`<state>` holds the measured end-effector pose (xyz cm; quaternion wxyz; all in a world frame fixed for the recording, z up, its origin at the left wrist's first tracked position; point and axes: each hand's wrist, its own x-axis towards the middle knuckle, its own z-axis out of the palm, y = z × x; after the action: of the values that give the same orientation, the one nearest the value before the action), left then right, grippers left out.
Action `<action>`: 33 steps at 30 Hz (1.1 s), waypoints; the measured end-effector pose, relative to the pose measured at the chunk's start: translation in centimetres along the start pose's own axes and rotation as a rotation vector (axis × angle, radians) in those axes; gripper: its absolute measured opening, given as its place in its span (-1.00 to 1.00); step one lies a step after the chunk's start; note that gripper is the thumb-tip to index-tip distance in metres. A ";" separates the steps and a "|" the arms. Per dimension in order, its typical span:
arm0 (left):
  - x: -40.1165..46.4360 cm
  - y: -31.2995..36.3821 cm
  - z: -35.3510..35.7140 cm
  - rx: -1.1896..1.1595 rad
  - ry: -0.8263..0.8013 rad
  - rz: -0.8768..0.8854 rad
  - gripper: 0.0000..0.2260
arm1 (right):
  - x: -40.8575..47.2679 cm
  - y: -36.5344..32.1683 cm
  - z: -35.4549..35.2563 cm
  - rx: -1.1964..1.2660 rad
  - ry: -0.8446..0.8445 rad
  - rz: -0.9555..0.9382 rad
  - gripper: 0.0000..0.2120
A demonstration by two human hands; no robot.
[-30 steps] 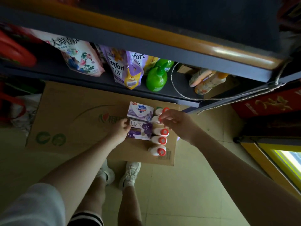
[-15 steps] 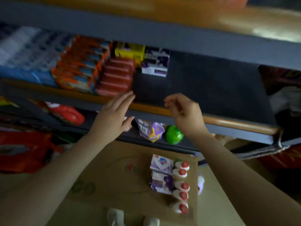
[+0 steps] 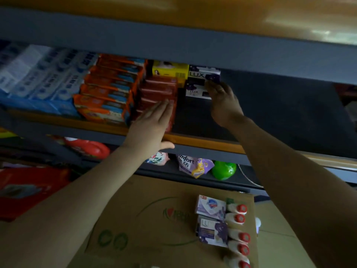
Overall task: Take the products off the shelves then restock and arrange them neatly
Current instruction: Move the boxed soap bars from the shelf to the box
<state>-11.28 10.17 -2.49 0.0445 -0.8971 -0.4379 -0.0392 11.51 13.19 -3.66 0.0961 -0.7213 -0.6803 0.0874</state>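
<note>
Purple Lux soap boxes [image 3: 197, 88] stand stacked at the back of the middle shelf [image 3: 212, 120]. My right hand [image 3: 222, 101] reaches in and its fingers curl round the right end of the stack. My left hand [image 3: 152, 120] lies flat with straight fingers on the front of a row of dark red soap packs [image 3: 157, 91]. Below, a cardboard box [image 3: 154, 219] carries a Safeguard soap box [image 3: 210, 206], another Lux box [image 3: 211, 231] and several white bottles with red caps [image 3: 239, 223].
Left on the shelf stand orange packs [image 3: 108, 89] and blue-white packs [image 3: 38, 74]; a yellow box [image 3: 170, 69] sits behind the red ones. The shelf's right part is bare dark mat. The lower shelf holds a Comfort pouch [image 3: 193, 165], a green bottle [image 3: 224, 170] and a red bottle [image 3: 87, 147].
Both hands left the products on the cardboard box, rose to the middle shelf and reached in; the right now grips the Lux boxes, the left rests on the red packs.
</note>
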 end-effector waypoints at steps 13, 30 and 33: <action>-0.1 -0.4 1.0 -0.006 0.063 0.015 0.00 | -2.0 -0.4 -1.4 0.081 -0.085 0.055 -0.15; -4.6 4.6 -6.3 -1.453 -0.099 -0.332 -0.74 | -15.8 -3.8 -4.3 0.866 -0.268 -0.039 -0.47; -4.7 5.1 -5.0 -1.384 -0.274 -0.401 -0.77 | -17.2 -3.6 -3.7 0.525 -0.122 -0.160 -0.29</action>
<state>-10.26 2.81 1.74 -0.5953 -0.6194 -0.4704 -0.2016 7.93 -3.84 0.79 0.2450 -0.6091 -0.6937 0.2961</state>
